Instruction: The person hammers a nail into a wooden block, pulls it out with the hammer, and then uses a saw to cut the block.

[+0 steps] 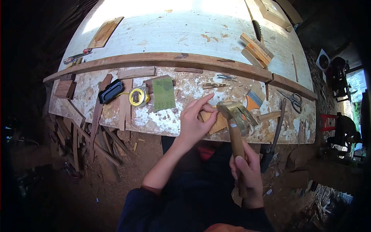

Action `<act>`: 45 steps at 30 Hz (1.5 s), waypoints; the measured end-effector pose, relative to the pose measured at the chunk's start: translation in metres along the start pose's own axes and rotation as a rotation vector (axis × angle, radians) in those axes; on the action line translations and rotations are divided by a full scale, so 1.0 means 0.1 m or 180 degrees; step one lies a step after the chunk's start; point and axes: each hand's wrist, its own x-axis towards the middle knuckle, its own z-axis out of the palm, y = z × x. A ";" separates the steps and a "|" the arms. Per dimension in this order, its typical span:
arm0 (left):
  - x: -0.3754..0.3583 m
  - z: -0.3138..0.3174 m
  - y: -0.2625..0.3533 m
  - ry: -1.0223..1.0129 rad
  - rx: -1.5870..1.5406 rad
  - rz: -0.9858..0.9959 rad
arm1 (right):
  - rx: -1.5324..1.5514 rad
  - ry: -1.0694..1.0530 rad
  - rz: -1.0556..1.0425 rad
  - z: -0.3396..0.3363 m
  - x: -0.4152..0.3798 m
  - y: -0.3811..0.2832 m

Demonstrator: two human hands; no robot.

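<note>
Head camera, left to right across the worn bench (187, 86). A black case (111, 91) lies just beside a tape measure (138, 96); to the right of that, a green sandpaper sheet (163, 94) lies flat. The left hand (191, 125) is at the bench's near edge, thumb and fingers curved toward a small piece of wood (218, 124); whether they pinch anything between their tips, cannot tell. The wood lies partly hidden under that hand and the hammer (236, 141). The right hand (251, 170) is closed around the hammer's wooden handle, metal head near the left thumb. Further right: an orange scraper (253, 100), then scissors (295, 101).

Risks, as judged: a stroke slightly off line could strike the left thumb, since head and fingertips are so near. Light holding could let the wood skid or tip at the edge. A loose hold on the handle could twist the head and mark the wood.
</note>
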 end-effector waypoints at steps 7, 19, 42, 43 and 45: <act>0.00 -0.03 0.04 0.0008 0.0130 0.0096 | 0.0058 0.0329 -0.0549 0.12 -0.16 -0.01; -0.01 -0.02 0.02 -0.0024 0.0120 0.0057 | 0.0347 0.0071 -0.0143 0.02 -0.10 -0.12; 0.22 0.07 0.15 -0.0218 0.0546 0.0306 | 0.0007 0.0191 -0.1479 -0.15 0.83 0.20; 0.22 0.11 0.16 -0.0252 0.0518 0.0117 | -0.0022 0.0105 -0.1531 -0.17 0.92 0.22; 0.23 0.14 0.13 -0.0188 0.0506 0.0033 | -0.0081 0.0042 -0.1459 -0.19 0.96 0.23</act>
